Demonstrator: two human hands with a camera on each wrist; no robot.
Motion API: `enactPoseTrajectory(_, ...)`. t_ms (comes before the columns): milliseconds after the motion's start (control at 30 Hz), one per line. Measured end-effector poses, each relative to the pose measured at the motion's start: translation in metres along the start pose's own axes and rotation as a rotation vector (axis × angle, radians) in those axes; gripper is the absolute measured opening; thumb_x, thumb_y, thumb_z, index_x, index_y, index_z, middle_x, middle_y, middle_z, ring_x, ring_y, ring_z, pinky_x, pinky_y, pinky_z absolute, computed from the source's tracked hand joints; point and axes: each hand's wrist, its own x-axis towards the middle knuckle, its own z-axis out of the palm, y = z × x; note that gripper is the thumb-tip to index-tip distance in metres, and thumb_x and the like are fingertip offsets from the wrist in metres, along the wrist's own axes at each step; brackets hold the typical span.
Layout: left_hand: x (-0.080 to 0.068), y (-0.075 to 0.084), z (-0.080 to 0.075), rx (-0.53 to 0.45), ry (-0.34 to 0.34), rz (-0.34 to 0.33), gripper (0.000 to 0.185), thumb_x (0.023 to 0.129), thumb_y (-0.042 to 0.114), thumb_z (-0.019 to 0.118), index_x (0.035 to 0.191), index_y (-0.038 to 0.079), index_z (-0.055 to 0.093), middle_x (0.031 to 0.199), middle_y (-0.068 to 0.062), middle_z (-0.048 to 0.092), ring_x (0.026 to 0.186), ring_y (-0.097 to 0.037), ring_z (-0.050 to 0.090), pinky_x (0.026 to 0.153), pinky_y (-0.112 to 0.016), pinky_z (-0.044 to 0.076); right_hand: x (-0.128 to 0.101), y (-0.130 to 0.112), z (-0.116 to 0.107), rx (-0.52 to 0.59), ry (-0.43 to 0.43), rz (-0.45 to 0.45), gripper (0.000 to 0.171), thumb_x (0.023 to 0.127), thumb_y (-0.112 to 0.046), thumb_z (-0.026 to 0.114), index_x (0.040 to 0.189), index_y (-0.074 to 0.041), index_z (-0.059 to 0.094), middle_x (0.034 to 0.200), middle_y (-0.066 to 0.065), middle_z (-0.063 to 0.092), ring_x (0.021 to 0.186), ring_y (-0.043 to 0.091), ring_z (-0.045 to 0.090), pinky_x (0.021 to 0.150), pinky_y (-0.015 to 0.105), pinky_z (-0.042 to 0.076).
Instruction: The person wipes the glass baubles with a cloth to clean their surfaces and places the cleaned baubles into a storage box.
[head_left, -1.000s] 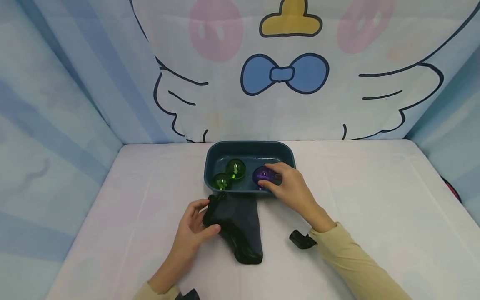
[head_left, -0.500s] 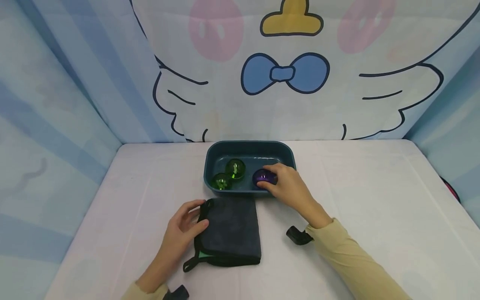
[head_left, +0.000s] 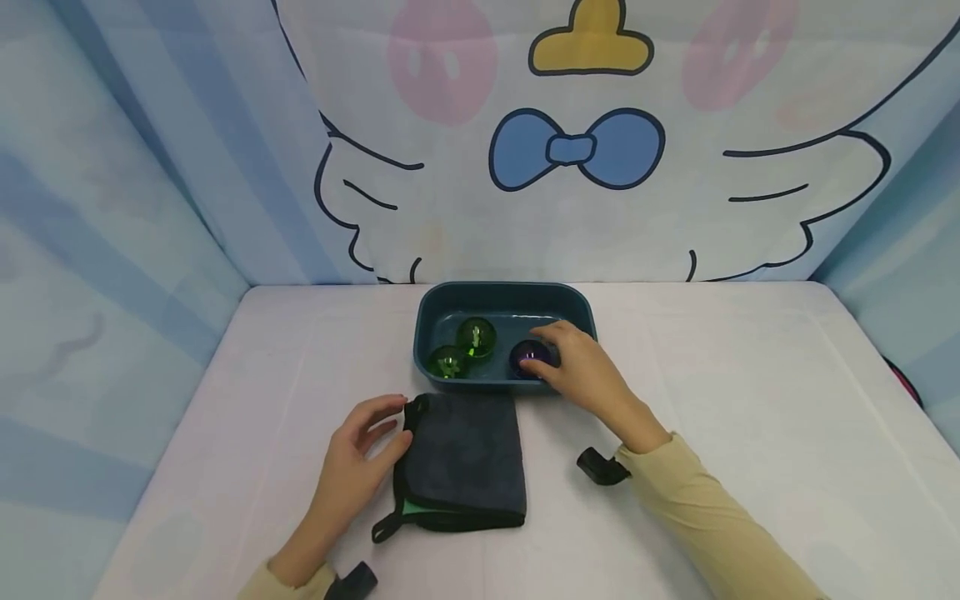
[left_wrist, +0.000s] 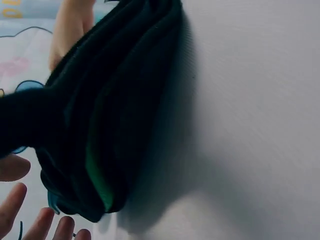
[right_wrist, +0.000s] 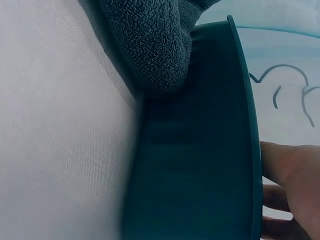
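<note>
A folded dark grey towel (head_left: 465,454) with black edging, a hanging loop and a bit of green lies on the table. My left hand (head_left: 358,462) is beside its left edge, thumb and fingers spread; in the left wrist view the fingertips (left_wrist: 44,220) are apart from the towel (left_wrist: 110,110). Behind the towel stands a dark teal tray (head_left: 504,386). Inside it, a purple transparent ball (head_left: 528,357) sits at the right, under my right hand (head_left: 588,375). Its thumb lies over the ball's front, the index finger slightly above it. The tray wall hides the ball in the right wrist view.
Two green transparent balls, one farther back (head_left: 476,337) and one nearer (head_left: 447,362), lie in the left part of the tray. A white cloth covers the table (head_left: 735,400). A printed curtain (head_left: 577,225) hangs directly behind the table's back edge.
The towel's left part has come down flat from a bunched fold, and my left hand has drawn back leftward. The right hand's fingers have loosened around the purple ball, which sits lower in the tray.
</note>
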Motion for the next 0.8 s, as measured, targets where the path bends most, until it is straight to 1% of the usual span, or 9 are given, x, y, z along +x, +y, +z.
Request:
enactPoseTrajectory(100, 0.001, 0.004, 0.0, 0.014, 0.004, 0.006, 0.039, 0.09, 0.002, 0.071, 0.127, 0.004, 0.06, 0.129, -0.008, 0.061, 0.121, -0.011, 0.055, 0.104, -0.029, 0.05, -0.004, 0.0, -0.004, 0.016, 0.031, -0.024, 0.049, 0.09, -0.028, 0.074, 0.129, -0.001, 0.062, 0.13, 0.017, 0.06, 0.123, 0.034, 0.057, 0.103, 0.051, 0.049)
enactPoseTrajectory(267, 0.004, 0.008, 0.001, 0.041, 0.023, 0.063, 0.038, 0.089, 0.0, 0.07, 0.125, 0.005, 0.061, 0.127, -0.007, 0.061, 0.119, -0.01, 0.055, 0.102, -0.024, 0.05, -0.012, 0.001, -0.013, 0.05, 0.07, -0.061, 0.044, 0.091, -0.025, 0.073, 0.128, -0.001, 0.062, 0.129, 0.016, 0.059, 0.12, 0.034, 0.057, 0.101, 0.052, 0.049)
enactPoseTrajectory(367, 0.005, 0.012, 0.001, 0.047, 0.031, 0.095, 0.038, 0.089, -0.002, 0.07, 0.125, 0.006, 0.061, 0.126, -0.006, 0.061, 0.12, -0.009, 0.055, 0.102, -0.021, 0.049, -0.018, 0.001, -0.019, 0.056, 0.077, -0.073, 0.044, 0.092, -0.024, 0.072, 0.129, -0.002, 0.062, 0.129, 0.014, 0.059, 0.119, 0.032, 0.057, 0.1, 0.052, 0.05)
enactPoseTrajectory(533, 0.007, 0.026, 0.003, 0.112, 0.045, 0.132, 0.04, 0.088, -0.001, 0.071, 0.126, 0.007, 0.061, 0.127, -0.001, 0.06, 0.121, -0.01, 0.054, 0.103, -0.021, 0.048, -0.029, 0.0, -0.029, 0.045, 0.111, -0.116, 0.044, 0.092, -0.024, 0.072, 0.13, -0.004, 0.06, 0.129, 0.013, 0.059, 0.116, 0.031, 0.058, 0.096, 0.05, 0.053)
enactPoseTrajectory(633, 0.01, 0.036, 0.007, 0.167, 0.051, 0.167, 0.041, 0.089, 0.003, 0.072, 0.128, 0.007, 0.06, 0.128, -0.002, 0.061, 0.122, -0.012, 0.055, 0.104, -0.023, 0.048, -0.038, -0.001, -0.034, 0.028, 0.15, -0.155, 0.049, 0.09, -0.024, 0.074, 0.132, -0.003, 0.059, 0.13, 0.012, 0.059, 0.115, 0.029, 0.058, 0.094, 0.048, 0.054)
enactPoseTrajectory(800, 0.012, 0.047, 0.013, 0.269, 0.045, 0.222, 0.043, 0.09, 0.011, 0.072, 0.131, 0.013, 0.059, 0.132, -0.003, 0.058, 0.124, -0.014, 0.053, 0.105, -0.036, 0.049, -0.052, -0.001, -0.035, -0.052, 0.203, -0.213, 0.064, 0.087, -0.029, 0.077, 0.14, -0.004, 0.052, 0.135, 0.013, 0.057, 0.124, 0.028, 0.053, 0.1, 0.048, 0.052)
